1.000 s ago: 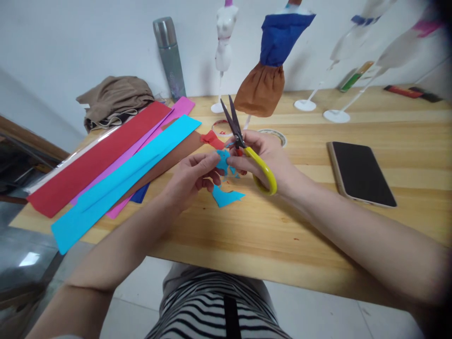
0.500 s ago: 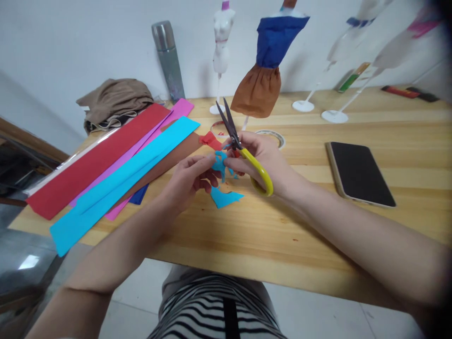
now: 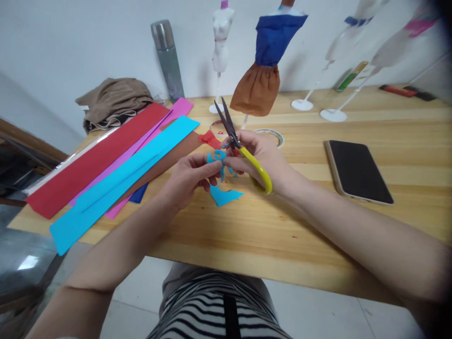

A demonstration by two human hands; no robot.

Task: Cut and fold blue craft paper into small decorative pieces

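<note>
Between the fingertips of both hands is a small light-blue paper cutout with narrow, curling arms. My left hand pinches its left side, thumb on top. My right hand pinches the other side and also carries yellow-handled scissors, their dark blades parted and pointing up and away. On the table just below the fingers lies a light-blue paper scrap with a jagged edge. A crumpled red piece sits right behind the hands. Part of the cutout is hidden by my fingers.
Long coloured sheets, with a light-blue strip on top, lie at the left near a brown cloth and a flask. Along the wall stand several white mannequins, one in a blue-and-brown dress. A tape roll and a phone lie rightward.
My left thumb and fingers have shifted slightly on the blue cutout, and more of its left side shows above them. The scissors stay in my right hand.
</note>
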